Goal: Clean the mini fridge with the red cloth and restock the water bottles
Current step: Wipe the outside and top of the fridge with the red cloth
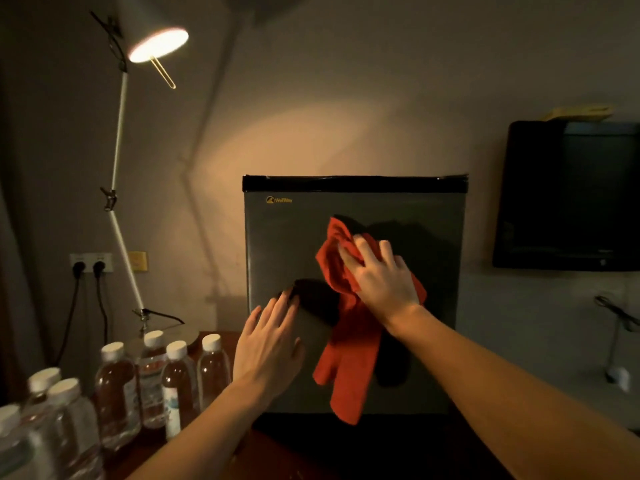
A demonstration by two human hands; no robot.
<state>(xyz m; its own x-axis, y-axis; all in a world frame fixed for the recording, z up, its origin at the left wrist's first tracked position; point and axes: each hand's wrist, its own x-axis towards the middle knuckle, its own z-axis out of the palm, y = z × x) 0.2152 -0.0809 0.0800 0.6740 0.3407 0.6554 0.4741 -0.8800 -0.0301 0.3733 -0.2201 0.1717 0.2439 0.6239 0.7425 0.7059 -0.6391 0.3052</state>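
The grey mini fridge [287, 244] stands in the middle of the view with its door closed and a black strip along the top. My right hand [381, 275] holds the red cloth [341, 344] against the door's middle, and the cloth hangs down below the hand. My left hand [268, 344] lies flat with straight fingers on the lower left of the door. Several water bottles [176, 379] with white caps stand to the left of the fridge on a dark wooden surface.
A white desk lamp [152, 39] is lit at the upper left, its arm running down to a clamp behind the bottles. Two plugs sit in wall sockets [90, 263]. A black box [568, 195] hangs on the wall at the right.
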